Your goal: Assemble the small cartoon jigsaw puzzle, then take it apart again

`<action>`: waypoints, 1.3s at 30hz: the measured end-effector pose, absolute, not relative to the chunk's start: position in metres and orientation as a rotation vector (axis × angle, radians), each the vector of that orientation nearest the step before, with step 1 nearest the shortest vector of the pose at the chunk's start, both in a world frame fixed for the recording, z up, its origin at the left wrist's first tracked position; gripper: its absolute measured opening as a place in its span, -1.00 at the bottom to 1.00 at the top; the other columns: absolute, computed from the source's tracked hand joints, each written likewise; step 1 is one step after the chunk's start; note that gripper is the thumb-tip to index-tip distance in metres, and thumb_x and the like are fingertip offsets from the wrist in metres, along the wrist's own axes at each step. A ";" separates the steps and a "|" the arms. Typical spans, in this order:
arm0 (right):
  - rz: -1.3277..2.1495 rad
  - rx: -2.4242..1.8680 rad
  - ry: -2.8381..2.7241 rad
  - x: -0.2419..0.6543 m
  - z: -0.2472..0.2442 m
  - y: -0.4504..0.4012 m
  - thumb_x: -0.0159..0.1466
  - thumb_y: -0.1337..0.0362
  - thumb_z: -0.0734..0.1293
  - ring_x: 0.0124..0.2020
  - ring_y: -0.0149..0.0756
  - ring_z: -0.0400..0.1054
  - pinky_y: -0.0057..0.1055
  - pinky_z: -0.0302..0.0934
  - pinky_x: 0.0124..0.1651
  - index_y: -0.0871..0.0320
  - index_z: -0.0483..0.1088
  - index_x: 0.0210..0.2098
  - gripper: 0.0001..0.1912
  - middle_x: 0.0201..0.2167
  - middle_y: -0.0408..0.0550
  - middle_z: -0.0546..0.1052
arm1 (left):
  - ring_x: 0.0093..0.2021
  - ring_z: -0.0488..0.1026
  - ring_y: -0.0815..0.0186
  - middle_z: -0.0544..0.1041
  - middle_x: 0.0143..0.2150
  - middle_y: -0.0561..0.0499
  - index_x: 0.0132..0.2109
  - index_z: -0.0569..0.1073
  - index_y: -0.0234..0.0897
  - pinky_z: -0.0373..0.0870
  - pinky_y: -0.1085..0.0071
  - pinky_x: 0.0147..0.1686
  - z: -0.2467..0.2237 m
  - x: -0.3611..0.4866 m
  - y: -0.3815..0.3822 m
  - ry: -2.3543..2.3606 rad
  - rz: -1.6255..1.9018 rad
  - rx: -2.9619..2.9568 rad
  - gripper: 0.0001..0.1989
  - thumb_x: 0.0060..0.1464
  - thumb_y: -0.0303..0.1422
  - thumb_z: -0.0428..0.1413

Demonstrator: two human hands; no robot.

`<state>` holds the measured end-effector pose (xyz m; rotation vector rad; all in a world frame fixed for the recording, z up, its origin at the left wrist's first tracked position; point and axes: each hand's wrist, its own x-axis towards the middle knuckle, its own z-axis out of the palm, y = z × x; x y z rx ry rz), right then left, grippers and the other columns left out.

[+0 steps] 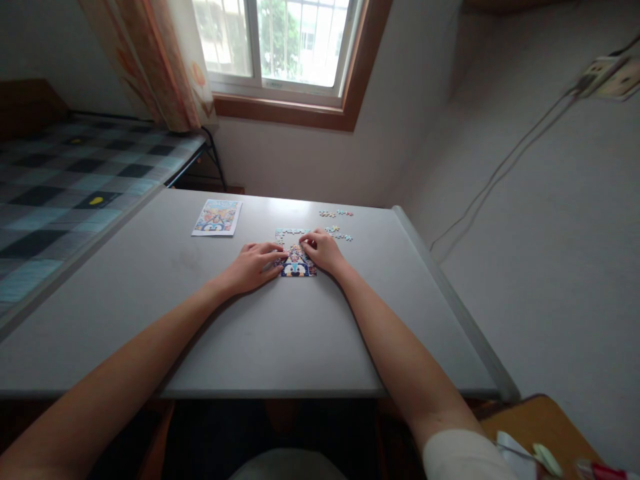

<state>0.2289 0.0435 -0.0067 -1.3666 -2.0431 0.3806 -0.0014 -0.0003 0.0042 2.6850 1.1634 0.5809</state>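
A partly assembled jigsaw puzzle lies flat on the grey table. Its lower part shows a blue and white cartoon face, and its upper frame surrounds a gap where the tabletop shows. My left hand rests at the puzzle's left edge, open, with fingers stretched over the border. Over the right side of the gap, my right hand has thumb and fingers pinched together on a small puzzle piece, mostly hidden by the fingertips. Loose puzzle pieces lie just beyond the right hand, with more loose pieces farther back.
A printed picture card with a similar design lies on the table, back left. A bed with a checked cover stands left, a window ahead. At lower right is a wooden stool with small items on it.
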 end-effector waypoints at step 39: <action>0.380 -1.368 -2.052 0.229 -0.006 0.043 0.23 0.33 0.30 -0.33 -0.37 0.32 -0.43 0.20 -0.17 0.12 0.54 -0.28 -0.84 -0.36 -0.10 0.40 | 0.12 0.37 0.18 0.42 0.16 0.00 0.12 0.42 -0.01 0.09 0.15 0.14 0.004 -0.001 0.000 1.158 0.600 2.677 -0.66 0.25 -0.17 -0.03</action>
